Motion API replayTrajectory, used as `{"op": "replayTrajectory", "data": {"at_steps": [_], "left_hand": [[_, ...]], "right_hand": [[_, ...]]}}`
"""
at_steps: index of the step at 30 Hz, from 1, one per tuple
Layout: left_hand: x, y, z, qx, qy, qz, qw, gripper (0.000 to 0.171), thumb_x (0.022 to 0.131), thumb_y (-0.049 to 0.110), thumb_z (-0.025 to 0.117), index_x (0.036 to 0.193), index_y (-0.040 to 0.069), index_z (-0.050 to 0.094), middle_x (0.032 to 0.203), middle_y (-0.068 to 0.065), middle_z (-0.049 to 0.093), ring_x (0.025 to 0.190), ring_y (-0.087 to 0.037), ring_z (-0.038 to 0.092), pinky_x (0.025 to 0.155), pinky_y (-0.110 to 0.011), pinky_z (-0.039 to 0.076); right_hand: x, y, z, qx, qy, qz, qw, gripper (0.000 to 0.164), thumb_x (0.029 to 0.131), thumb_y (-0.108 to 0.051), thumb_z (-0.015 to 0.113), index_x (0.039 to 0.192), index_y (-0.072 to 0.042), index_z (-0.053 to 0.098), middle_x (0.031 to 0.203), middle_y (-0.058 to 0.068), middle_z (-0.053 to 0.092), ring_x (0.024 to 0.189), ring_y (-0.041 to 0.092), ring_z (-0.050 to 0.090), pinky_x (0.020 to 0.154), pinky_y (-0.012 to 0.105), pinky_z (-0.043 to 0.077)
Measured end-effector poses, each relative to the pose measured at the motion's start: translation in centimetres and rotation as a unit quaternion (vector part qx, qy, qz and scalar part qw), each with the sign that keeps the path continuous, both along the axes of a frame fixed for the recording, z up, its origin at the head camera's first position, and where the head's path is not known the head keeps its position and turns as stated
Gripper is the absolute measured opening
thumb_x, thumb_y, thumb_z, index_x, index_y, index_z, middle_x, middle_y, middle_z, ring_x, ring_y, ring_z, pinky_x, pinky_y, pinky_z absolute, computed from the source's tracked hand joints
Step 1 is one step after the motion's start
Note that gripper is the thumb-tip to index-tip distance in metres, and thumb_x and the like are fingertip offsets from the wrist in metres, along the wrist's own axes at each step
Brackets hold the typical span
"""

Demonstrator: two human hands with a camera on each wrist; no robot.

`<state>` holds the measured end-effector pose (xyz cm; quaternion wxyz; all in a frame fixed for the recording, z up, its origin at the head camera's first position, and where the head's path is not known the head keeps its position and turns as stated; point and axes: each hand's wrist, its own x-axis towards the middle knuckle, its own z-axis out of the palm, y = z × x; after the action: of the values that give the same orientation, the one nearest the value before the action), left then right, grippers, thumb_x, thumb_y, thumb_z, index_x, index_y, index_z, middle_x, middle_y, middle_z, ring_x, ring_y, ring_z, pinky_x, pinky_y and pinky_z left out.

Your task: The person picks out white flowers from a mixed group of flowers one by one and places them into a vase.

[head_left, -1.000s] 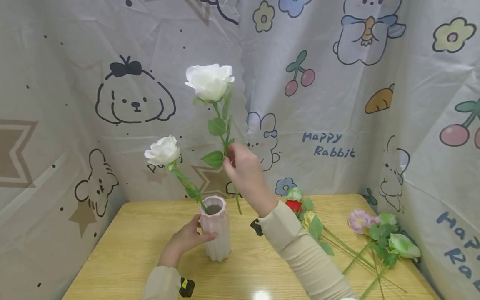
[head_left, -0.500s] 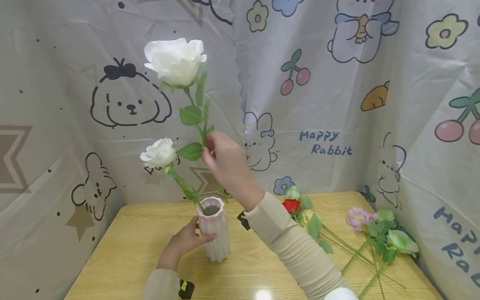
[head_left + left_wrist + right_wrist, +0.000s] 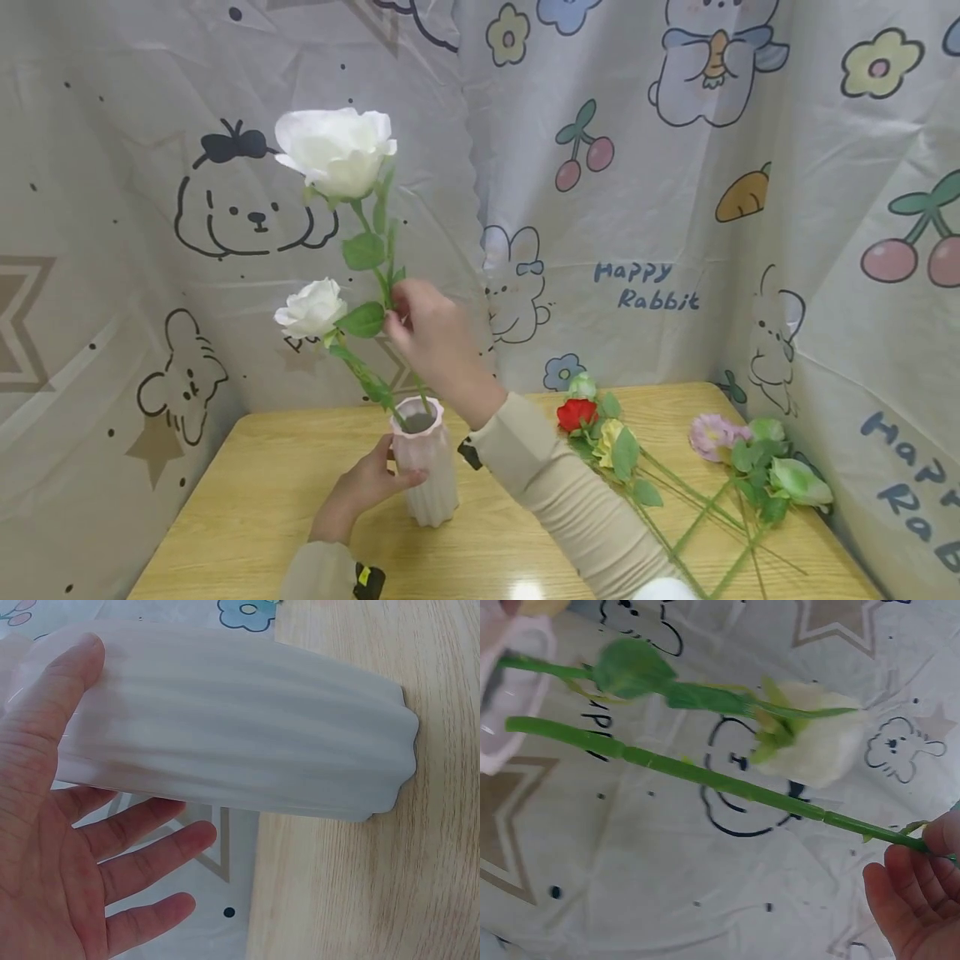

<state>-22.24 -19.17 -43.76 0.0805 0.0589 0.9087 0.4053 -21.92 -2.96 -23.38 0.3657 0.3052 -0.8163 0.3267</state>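
Observation:
A pale pink fluted vase point(image 3: 426, 479) stands upright on the table. My left hand point(image 3: 367, 492) holds it near the top, thumb across the near side; in the left wrist view the other fingers point(image 3: 161, 855) spread loosely beside the vase. One white rose point(image 3: 311, 308) leans left out of the vase mouth. My right hand point(image 3: 442, 342) pinches the leafy stem point(image 3: 727, 784) of a larger white rose point(image 3: 337, 154) above the vase. The lower end of that stem is at the vase mouth; how far it reaches inside I cannot tell.
On the right of the wooden table point(image 3: 247, 517) lie artificial flowers: a red one point(image 3: 577, 414), a yellow one point(image 3: 611, 442), a pink one point(image 3: 714, 437) and pale green ones point(image 3: 798, 482), stems crossing toward the front. A printed curtain point(image 3: 645, 333) surrounds the back and sides.
My right hand has carried the larger rose left over the vase, rising first and then lowering, and its stem end has come to the vase mouth. My left hand has stayed on the vase.

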Motion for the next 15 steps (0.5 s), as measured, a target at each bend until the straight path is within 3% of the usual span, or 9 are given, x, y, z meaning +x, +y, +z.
{"op": "replayTrajectory", "data": {"at_steps": [5, 11, 15], "left_hand": [[-0.3, -0.1, -0.5, -0.009, -0.010, 0.005, 0.9999, 0.086, 0.071, 0.052, 0.064, 0.136, 0.010, 0.026, 0.115, -0.009, 0.055, 0.089, -0.017, 0.055, 0.074, -0.041, 0.048], [-0.3, 0.0, -0.3, -0.014, -0.027, 0.006, 0.9995, 0.090, 0.071, 0.055, 0.062, 0.138, 0.011, 0.022, 0.121, -0.010, 0.052, 0.094, -0.019, 0.055, 0.077, -0.044, 0.048], [-0.1, 0.0, -0.1, 0.002, -0.029, 0.003, 0.9996, 0.091, 0.072, 0.052, 0.063, 0.139, 0.009, 0.020, 0.122, -0.014, 0.050, 0.095, -0.021, 0.055, 0.078, -0.045, 0.048]], "right_hand": [[-1.0, 0.0, -3.1, 0.012, -0.076, 0.003, 0.997, 0.007, 0.083, -0.011, 0.050, 0.086, -0.006, 0.054, 0.077, 0.004, 0.058, 0.067, 0.009, 0.049, 0.059, 0.014, 0.042], [-1.9, 0.3, -7.0, 0.040, -0.164, -0.008, 0.986, 0.006, 0.085, -0.013, 0.050, 0.086, -0.008, 0.053, 0.077, 0.002, 0.056, 0.063, 0.006, 0.046, 0.055, 0.015, 0.041], [-2.5, 0.3, -9.3, 0.072, -0.191, -0.021, 0.979, 0.005, 0.084, -0.013, 0.050, 0.084, -0.009, 0.052, 0.074, 0.000, 0.055, 0.060, 0.005, 0.044, 0.052, 0.015, 0.039]]}}
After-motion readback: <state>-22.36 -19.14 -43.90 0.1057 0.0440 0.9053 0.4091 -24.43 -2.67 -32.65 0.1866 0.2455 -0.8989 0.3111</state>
